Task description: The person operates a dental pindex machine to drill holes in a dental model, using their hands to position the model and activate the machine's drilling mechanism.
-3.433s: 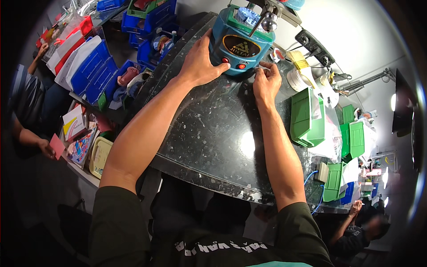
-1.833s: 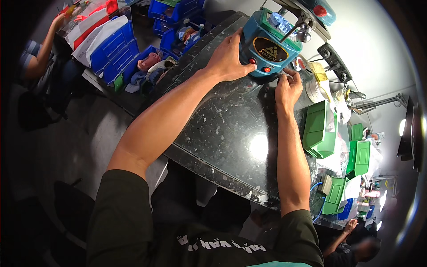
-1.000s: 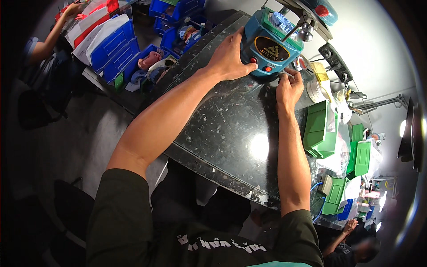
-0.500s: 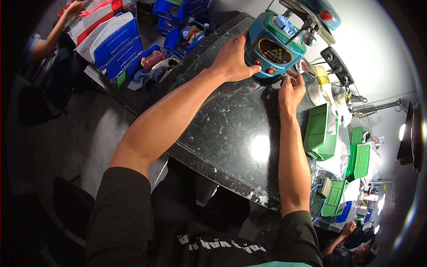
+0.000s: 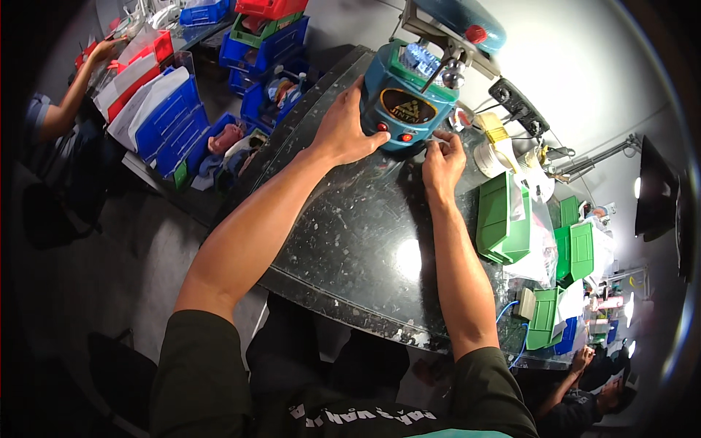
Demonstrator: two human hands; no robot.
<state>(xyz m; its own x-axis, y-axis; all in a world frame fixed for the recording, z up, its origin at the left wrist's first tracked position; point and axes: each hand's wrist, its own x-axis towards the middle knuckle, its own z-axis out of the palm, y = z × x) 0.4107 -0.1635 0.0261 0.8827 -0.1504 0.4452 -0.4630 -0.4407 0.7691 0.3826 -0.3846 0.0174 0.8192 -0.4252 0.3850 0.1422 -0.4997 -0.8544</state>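
A teal bench-top machine (image 5: 376,95) stands at the far side of a dark, speckled worktable (image 5: 350,212). It has a dark oval plate, red buttons on its front, and a clear, bluish, ridged piece (image 5: 422,61) on top. My left hand (image 5: 343,128) wraps the machine's left side, its thumb close to the left red button (image 5: 382,127). Beside the machine's lower right corner, my right hand (image 5: 442,164) has its fingers curled and pinched together. Whatever those fingertips hold or touch is too small or hidden to make out.
A teal arm with a red knob (image 5: 476,33) overhangs the machine. Right of my right forearm are a green bin (image 5: 504,223), tape rolls, a yellow-handled brush (image 5: 492,127) and a black power strip (image 5: 518,106). Blue bins (image 5: 171,117) stand left; other people work at both sides.
The whole view has shifted, so the machine and both hands appear further left and slightly lower. Both hands keep much the same places at the machine.
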